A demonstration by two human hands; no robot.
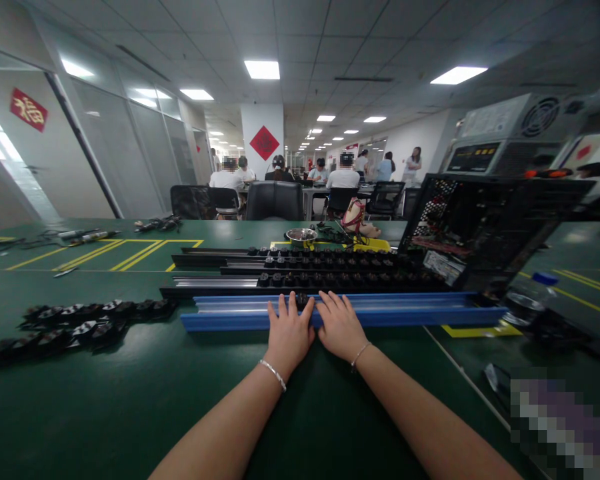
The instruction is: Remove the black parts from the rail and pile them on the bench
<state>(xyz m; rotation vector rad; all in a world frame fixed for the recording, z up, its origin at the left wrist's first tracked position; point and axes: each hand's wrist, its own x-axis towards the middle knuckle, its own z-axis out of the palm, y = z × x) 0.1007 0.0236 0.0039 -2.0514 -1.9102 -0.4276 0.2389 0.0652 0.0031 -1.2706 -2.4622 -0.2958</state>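
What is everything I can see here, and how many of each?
Table: 1, green with yellow lines, foreground
Blue rail: 1, blue, nearest the viewer
Small part: 1, black, mid blue rail
Black rails: at least 3, black, behind it
Loose parts: 2 rows, mostly black, left
Dish: 1, silver, beyond the rails
Cables: several, dark, far side
Case: 1, black, right
Boxes: 2, grey, stacked above the case
Bottle: 1, clear, blue cap, right
Chairs: several, black, background
People: several, mostly pale tops, background
Lights: many, white, ceiling
Bracelets: 2, silvery, wrists
Left hand: 1, bare, at blue rail
Right hand: 1, bare, at blue rail
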